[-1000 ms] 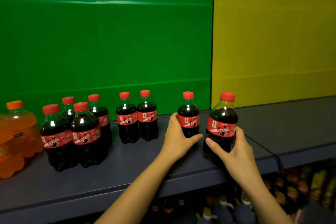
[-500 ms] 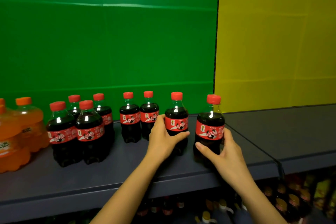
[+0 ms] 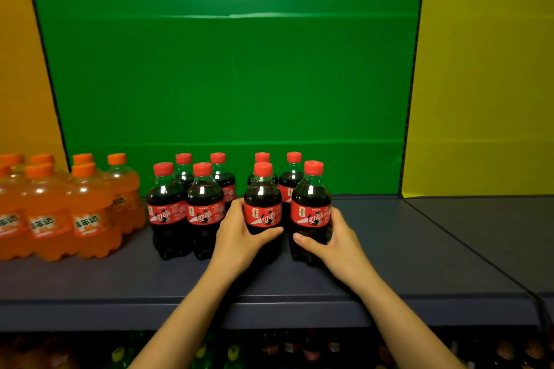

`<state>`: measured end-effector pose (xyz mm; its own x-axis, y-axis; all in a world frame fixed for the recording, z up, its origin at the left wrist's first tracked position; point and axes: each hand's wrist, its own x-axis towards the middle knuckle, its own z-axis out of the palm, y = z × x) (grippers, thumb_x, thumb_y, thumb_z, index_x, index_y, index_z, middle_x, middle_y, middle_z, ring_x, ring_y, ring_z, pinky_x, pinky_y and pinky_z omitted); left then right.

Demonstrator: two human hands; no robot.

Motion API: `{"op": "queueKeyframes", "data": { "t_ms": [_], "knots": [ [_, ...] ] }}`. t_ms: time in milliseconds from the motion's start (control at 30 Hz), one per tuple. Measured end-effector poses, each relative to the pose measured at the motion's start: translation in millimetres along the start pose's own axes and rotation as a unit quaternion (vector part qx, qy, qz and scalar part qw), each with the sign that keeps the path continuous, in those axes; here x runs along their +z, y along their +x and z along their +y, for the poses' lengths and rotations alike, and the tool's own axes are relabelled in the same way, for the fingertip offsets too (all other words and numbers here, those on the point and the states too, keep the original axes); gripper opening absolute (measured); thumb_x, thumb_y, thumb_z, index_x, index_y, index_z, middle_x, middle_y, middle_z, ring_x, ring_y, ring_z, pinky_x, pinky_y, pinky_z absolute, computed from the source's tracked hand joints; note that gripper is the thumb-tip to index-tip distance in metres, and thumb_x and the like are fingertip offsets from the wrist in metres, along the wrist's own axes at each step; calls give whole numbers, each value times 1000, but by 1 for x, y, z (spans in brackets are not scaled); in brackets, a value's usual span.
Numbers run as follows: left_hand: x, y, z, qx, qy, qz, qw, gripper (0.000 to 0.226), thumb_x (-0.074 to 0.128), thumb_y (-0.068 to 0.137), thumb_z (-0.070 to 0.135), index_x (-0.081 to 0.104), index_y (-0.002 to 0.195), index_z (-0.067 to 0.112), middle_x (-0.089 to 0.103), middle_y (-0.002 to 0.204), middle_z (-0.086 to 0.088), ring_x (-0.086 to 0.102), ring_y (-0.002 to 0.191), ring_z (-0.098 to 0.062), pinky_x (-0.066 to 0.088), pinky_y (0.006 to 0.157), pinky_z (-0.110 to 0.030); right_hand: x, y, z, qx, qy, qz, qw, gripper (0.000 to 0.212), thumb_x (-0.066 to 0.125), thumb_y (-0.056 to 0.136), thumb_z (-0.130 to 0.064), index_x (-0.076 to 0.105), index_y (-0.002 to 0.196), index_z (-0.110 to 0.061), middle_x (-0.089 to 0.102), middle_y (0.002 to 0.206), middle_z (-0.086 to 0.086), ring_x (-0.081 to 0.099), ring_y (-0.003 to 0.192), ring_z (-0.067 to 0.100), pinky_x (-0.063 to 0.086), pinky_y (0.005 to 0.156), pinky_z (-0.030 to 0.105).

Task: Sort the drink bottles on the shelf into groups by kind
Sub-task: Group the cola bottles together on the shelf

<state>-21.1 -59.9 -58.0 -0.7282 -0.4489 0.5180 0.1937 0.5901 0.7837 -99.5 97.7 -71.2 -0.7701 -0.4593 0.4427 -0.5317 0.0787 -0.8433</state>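
Several dark cola bottles with red caps and red labels stand on the grey shelf. My left hand grips one front cola bottle around its lower body. My right hand grips a second cola bottle just to its right. Two more cola bottles stand right behind these. A cluster of several cola bottles stands to the left, close to my left hand. Several orange soda bottles with orange caps are grouped at the far left.
A green back panel rises behind the shelf, with a yellow panel to the right. The right stretch of the shelf holds nothing. Below the shelf's front edge, a lower shelf holds more bottles in dim light.
Both hands have slid their cola bottles leftward along the shelf, in front of two other cola bottles. The view has swung left, showing more orange soda bottles.
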Motion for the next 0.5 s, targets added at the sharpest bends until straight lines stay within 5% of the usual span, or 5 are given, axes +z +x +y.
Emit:
{"op": "queueKeyframes", "data": {
  "t_ms": [267, 500],
  "knots": [
    [0, 3, -10, 8, 5, 2, 1000, 71, 78, 71, 22, 38, 129, 14, 54, 114, 8, 53, 106, -7, 39, 90, -20, 15, 16, 7, 10, 10, -28, 1000, 65, 74, 77, -21, 32, 126, -27, 45, 106, -29, 46, 102, -8, 39, 76, 1],
    [6, 2, -17, 19, 5, 5, 1000, 67, 75, 75, 23, 37, 130, 15, 55, 118, 7, 52, 110, -7, 40, 94, -22, 16, 21, 16, 18, 4, -16, 1000, 64, 76, 73, -27, 33, 120, -32, 49, 125, -8, 47, 116, 6, 38, 99, 24]
  ]
}}
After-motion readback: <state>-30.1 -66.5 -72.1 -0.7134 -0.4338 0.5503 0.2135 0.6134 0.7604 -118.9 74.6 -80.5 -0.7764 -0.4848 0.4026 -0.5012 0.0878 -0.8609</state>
